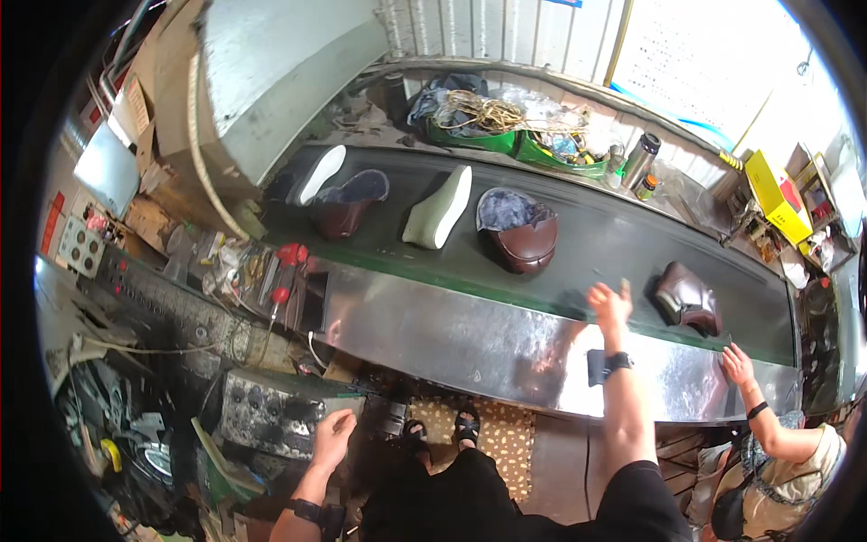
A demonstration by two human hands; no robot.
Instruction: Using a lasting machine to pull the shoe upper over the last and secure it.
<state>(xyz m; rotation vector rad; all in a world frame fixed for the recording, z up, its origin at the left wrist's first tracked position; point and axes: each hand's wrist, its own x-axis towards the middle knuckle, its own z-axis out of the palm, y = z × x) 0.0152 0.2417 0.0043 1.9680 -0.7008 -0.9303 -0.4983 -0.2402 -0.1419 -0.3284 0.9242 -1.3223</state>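
Note:
My right hand (pixel 611 307) reaches over the near edge of a dark conveyor belt (pixel 596 239), fingers spread and holding nothing. To its left on the belt sits a brown shoe upper with a fluffy grey lining (pixel 528 246). Beside that, a cream shoe sole (pixel 438 210) stands on its edge. Farther left are another brown upper (pixel 341 217) and a white-faced sole (pixel 321 173). A glossy dark brown shoe (pixel 689 298) lies to the right of my right hand. Low on the left, my left hand (pixel 334 437) is loosely closed beside a worn machine; I see nothing in it.
A metal ledge (pixel 452 321) runs along the belt's near side. Another person's hand (pixel 738 364) is at its right end. Green bins (pixel 564 158) and a steel flask (pixel 642 159) stand behind the belt. A red-handled tool (pixel 287 271) lies at left.

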